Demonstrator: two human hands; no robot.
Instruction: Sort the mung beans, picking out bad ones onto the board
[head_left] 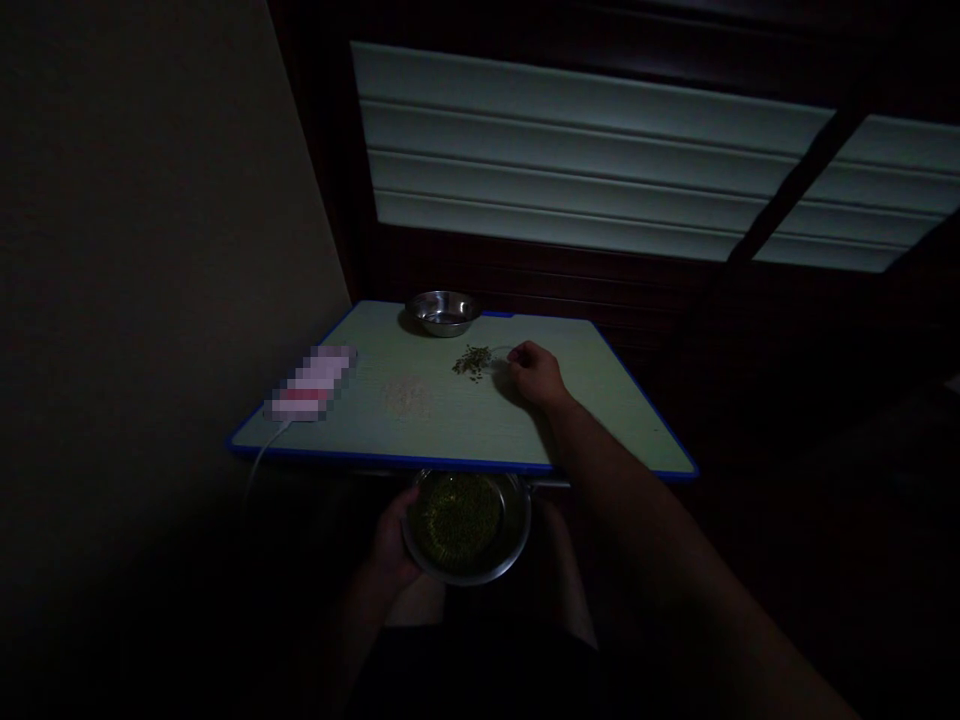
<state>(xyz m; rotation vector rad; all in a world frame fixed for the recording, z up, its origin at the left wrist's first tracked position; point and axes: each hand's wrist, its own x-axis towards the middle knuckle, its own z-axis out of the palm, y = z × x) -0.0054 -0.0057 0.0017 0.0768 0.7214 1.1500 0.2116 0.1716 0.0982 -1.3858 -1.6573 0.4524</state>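
Observation:
My left hand (pixel 397 535) grips the left rim of a metal bowl (pixel 517 545), held below the near edge of the table. Small greenish grains (pixel 457 515) lie inside it; the dim light hides their exact kind. Over the table, my right hand (pixel 536 372) is closed, its fingers pinching a clear, thin-edged piece (pixel 498 362) that I cannot make out fully. Just left of that piece sits a small loose pile of dark greenish grains (pixel 472 360). A faint pale patch of small bits (pixel 407 397) is spread nearer the table's front.
The pale table (pixel 600 420) has a blue edge. A second metal bowl (pixel 443 315) stands at its back. On the left, a blurred-out phone (pixel 313 385) trails a white cable (pixel 262 452). Wall borders the left side, slatted panels the back.

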